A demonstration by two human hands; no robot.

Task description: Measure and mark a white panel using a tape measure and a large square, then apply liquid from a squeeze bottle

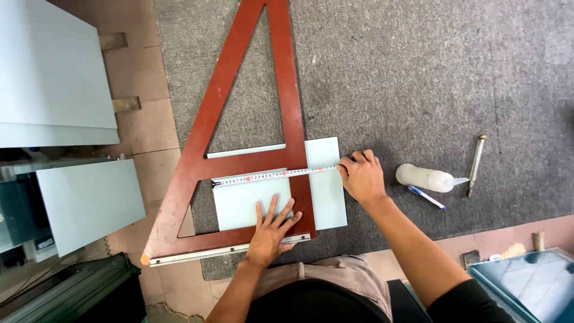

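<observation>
The left hand (270,230) lies flat, fingers spread, on the red triangular square (239,161) and the pale glass sheet (326,191) beneath; the right hand (360,175) pinches the tape measure (275,174), stretched leftward from its fingertips across the sheet

Both forearms are bare to above the elbow, and neither the left hand (271,230) nor the right hand (361,177) wears a glove, ring or watch. A black short-sleeved top covers the torso (its sleeve edge shows at the right upper arm), over khaki-beige trousers.
</observation>
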